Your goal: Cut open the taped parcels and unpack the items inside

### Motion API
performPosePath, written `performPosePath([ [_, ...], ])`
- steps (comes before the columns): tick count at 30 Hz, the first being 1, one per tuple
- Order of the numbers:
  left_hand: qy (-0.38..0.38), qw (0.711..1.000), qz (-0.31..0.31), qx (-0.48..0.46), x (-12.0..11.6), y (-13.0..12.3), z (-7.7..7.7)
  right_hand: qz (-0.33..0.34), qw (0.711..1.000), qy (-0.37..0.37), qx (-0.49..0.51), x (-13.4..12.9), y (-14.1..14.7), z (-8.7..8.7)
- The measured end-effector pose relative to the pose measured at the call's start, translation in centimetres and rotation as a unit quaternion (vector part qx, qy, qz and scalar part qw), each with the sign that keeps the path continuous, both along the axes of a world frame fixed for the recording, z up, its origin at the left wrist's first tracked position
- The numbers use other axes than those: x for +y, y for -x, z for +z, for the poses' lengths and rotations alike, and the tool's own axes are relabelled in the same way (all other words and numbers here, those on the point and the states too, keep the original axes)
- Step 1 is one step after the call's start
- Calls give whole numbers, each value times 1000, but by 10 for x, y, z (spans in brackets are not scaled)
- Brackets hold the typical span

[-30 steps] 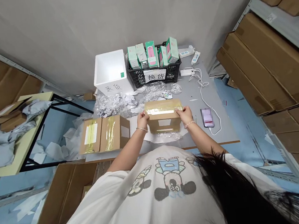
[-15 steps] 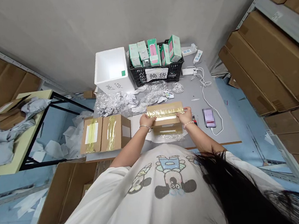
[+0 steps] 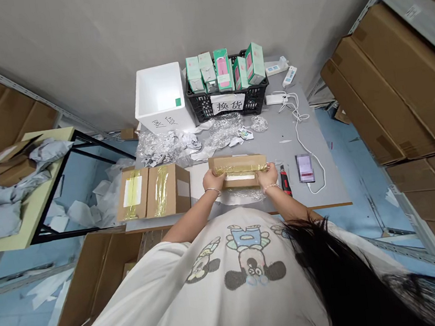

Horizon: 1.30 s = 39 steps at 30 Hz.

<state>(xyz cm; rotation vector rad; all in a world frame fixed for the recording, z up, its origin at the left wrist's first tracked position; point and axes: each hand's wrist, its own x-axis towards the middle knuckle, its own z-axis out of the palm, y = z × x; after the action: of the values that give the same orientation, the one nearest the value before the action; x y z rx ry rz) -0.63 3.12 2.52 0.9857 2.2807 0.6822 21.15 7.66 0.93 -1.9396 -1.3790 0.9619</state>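
Note:
A cardboard box (image 3: 237, 163) with shiny yellowish tape across it lies in front of me on the grey table. My left hand (image 3: 214, 180) grips its left end, and my right hand (image 3: 268, 174) grips the right end, both with fingers closed on the cardboard. A white label shows between the strips of tape. Bubble wrap (image 3: 242, 196) and white paper lie on the near side of the box. Just right of my right hand rests a red and black utility knife (image 3: 285, 181).
Two taped cardboard boxes (image 3: 167, 190) stand at the left. Behind are a white foam box (image 3: 161, 123) and a black crate (image 3: 250, 107) holding several green boxes. Crumpled plastic (image 3: 225, 130) lies before them. A phone (image 3: 305, 168) on a white cable (image 3: 315, 156) sits at right.
The box's near side has tipped down and shows less, and its top flap area looks lower and flatter. My right hand has shifted slightly, uncovering more of the utility knife.

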Motion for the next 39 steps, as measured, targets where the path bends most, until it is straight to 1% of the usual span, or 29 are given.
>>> performPosePath([
  [3, -13, 998, -26, 50, 2, 2, 3, -44, 998, -24, -45, 3, -1, 0],
  [7, -15, 990, -104, 95, 5, 9, 11, -4, 996, -67, -60, 4, -5, 2],
  [9, -26, 977, -148, 152, 10, 11, 19, 3, 995, -79, -60, 5, -7, 5],
  [11, -52, 952, -191, 235, 19, 12, 28, 2, 995, -85, -54, 7, -8, 7],
  [12, -64, 934, -225, 270, 25, 11, 33, 0, 995, -86, -48, 8, -7, 8],
  [13, -73, 914, -271, 293, 31, 10, 37, 0, 996, -84, -40, 9, -7, 9],
  [14, -77, 892, -327, 303, 38, 8, 40, -1, 996, -81, -31, 9, -6, 9],
  [16, -73, 846, -440, 292, 52, 4, 42, -6, 998, -65, -14, 10, -4, 10],
  [17, -67, 827, -480, 284, 59, 1, 42, -12, 999, -53, -6, 11, -3, 10],
  [19, -59, 805, -523, 274, 68, -3, 38, -26, 999, -29, 10, 12, -2, 10],
  [23, -72, 789, -551, 263, 77, -6, 30, -56, 998, -14, 34, 16, 0, 14],
  [26, -42, 788, -561, 250, 76, -7, 28, -72, 997, -12, 26, 17, 3, 15],
  [29, 3, 796, -553, 247, 74, -10, 27, -88, 996, 2, 22, 15, 4, 13],
  [34, 38, 811, -533, 240, 73, -15, 28, -109, 993, 11, 31, 11, 1, 3],
  [36, 49, 816, -523, 241, 77, -14, 30, -111, 993, 2, 36, 8, -2, -1],
  [39, 60, 826, -507, 240, 87, -8, 34, -89, 994, -41, 45, 2, -7, -9],
])
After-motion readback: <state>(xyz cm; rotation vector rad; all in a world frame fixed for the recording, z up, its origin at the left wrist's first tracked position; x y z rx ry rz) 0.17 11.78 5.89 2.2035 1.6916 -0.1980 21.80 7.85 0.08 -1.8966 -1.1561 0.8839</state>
